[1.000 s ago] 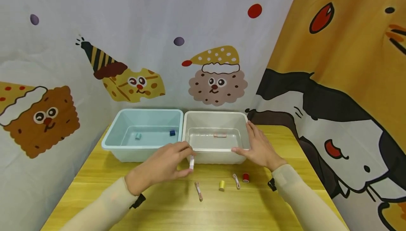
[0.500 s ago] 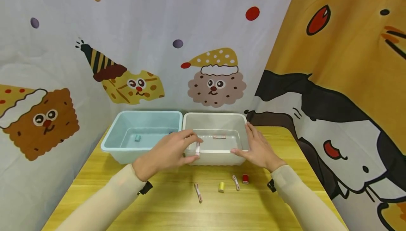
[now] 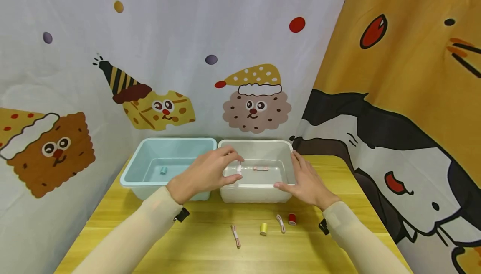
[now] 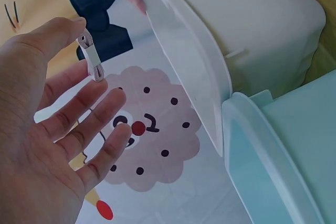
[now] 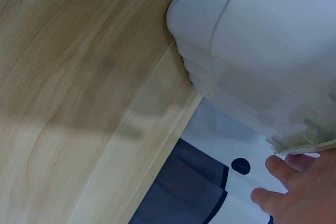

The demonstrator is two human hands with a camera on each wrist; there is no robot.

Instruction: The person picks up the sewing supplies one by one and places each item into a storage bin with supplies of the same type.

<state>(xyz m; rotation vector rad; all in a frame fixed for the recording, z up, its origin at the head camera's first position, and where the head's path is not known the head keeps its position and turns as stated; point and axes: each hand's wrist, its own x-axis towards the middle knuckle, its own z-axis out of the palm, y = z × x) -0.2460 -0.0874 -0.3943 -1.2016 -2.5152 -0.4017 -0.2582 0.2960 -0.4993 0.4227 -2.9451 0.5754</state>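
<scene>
My left hand [image 3: 210,171] pinches a small folded bundle of pale pink cord [image 4: 92,55] between thumb and fingertips. A white band wraps the bundle's middle. In the head view this hand is over the left front part of the white bin [image 3: 255,186]. My right hand [image 3: 309,182] rests on that bin's right front corner, thumb at the front rim and fingers along the right rim. Inside the white bin lies another pinkish cord bundle [image 3: 261,168]. To its left stands the light blue bin [image 3: 129,173], holding a light blue thread spool [image 3: 163,170].
On the wooden table [image 3: 195,244] before the bins lie a pink cord bundle [image 3: 235,236], a yellow thread spool [image 3: 264,229], a whitish cord bundle [image 3: 280,223] and a red thread spool [image 3: 292,219]. A cartoon-printed cloth [image 3: 169,23] hangs behind.
My left hand has moved up and right with the cord bundle, from before the bins to over the white bin, covering the dark blue spool. My right hand stays at the bin's corner.
</scene>
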